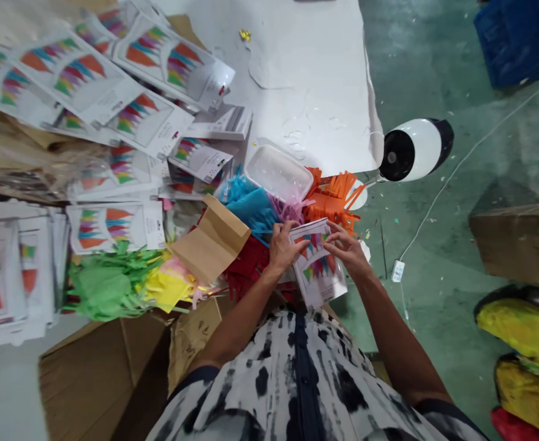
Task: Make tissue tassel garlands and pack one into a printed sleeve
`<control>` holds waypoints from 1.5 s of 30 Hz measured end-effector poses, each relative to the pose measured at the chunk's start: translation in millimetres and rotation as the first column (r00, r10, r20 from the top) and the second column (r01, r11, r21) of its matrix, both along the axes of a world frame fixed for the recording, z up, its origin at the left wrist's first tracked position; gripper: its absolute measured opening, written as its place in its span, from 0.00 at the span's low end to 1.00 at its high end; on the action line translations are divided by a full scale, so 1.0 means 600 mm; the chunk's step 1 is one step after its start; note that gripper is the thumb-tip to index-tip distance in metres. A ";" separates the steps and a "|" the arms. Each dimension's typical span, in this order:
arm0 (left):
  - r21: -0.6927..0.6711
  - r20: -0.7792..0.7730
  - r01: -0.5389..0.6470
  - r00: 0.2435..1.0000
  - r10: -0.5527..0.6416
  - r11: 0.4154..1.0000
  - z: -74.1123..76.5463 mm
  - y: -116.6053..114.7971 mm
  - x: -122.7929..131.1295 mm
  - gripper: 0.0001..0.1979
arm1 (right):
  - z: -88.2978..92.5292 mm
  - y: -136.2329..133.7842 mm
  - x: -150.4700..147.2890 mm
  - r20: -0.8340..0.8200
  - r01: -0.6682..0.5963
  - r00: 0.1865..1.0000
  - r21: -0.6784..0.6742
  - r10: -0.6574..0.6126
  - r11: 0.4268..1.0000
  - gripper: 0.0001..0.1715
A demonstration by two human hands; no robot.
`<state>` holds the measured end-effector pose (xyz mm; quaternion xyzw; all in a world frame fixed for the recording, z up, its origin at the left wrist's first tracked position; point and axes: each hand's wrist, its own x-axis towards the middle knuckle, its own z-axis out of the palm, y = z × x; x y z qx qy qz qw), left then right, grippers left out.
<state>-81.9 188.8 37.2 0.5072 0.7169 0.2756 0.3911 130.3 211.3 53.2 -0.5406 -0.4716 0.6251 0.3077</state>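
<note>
A white printed packet [318, 263] with pictures of coloured tassel garlands is held tilted in front of my body. My left hand [284, 248] grips its upper left side, thumb over the front. At the upper right edge, my right hand [348, 250] has its thumb and bent fingers closed on the packet; anything small between them is too fine to make out. Just beyond the packet lie orange fringed tissue paper [331, 205], a little pink fringe [290, 209] and blue fringe [253, 208]. Dark red fringe [248, 266] is beside my left forearm.
A translucent plastic tub [278, 171] sits behind the fringes on the white-covered table [315, 61]. Stacked printed packets [95, 92], a folded brown card [212, 239], green tissue [113, 285] and yellow tissue [168, 288] lie leftward. A black-and-white fan-like device [414, 150] stands at the right edge.
</note>
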 end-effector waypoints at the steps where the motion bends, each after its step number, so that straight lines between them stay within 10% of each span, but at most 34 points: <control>1: 0.025 0.080 -0.013 0.997 0.010 1.000 0.005 0.002 -0.001 0.25 | 0.003 -0.001 0.000 -0.032 -0.001 0.999 -0.020 0.000 1.000 0.17; 12: -0.082 0.698 0.083 0.717 -0.002 0.993 0.173 0.025 -0.086 0.25 | 0.170 0.006 -0.007 -0.214 0.026 0.977 0.202 0.018 0.979 0.09; 18: -0.142 0.581 0.127 0.813 -0.021 0.982 0.249 -0.008 -0.085 0.21 | 0.209 0.007 -0.064 -0.151 -0.062 0.983 0.260 0.104 0.964 0.10; 26: 0.160 0.418 -0.022 0.907 -0.047 0.987 0.285 -0.031 -0.070 0.20 | 0.259 0.027 -0.070 -0.184 -0.127 0.964 0.306 0.190 0.943 0.09; 34: 0.217 0.416 0.014 0.903 -0.106 0.976 0.320 -0.026 -0.075 0.16 | 0.323 0.036 -0.047 0.159 -0.411 0.909 0.482 0.384 0.774 0.08; 45: 0.284 0.409 0.083 0.891 -0.199 0.955 0.335 0.004 -0.071 0.17 | 0.315 0.052 -0.065 0.318 -0.416 0.908 0.617 0.272 0.668 0.03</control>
